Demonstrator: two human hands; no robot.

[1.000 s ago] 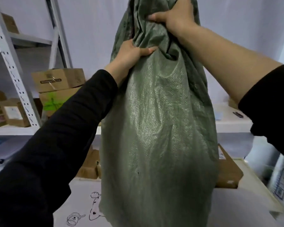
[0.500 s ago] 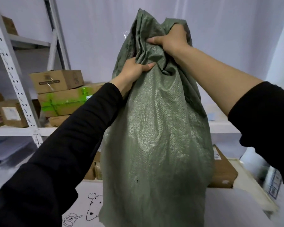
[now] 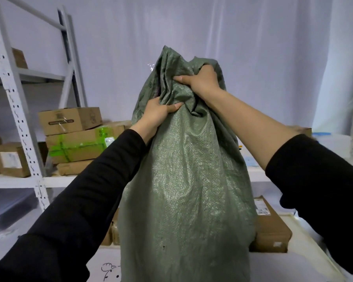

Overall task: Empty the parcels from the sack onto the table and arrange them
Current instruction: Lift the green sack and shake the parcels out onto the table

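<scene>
Two black sleeves nearest. Green sack (image 3: 183, 180) upright over tabletop (image 3: 306, 267), parcel (image 3: 271, 231) beside it. Left hand (image 3: 154, 115) grip and right hand (image 3: 202, 80) grip bunch sack's top. Boxes on shelf (image 3: 57, 181) beyond.

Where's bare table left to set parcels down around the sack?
Bare table shows right of the green sack, in front of the flat box. Another patch lies left, by the doodles. Crowded behind the sack's left edge, where small boxes sit.
</scene>
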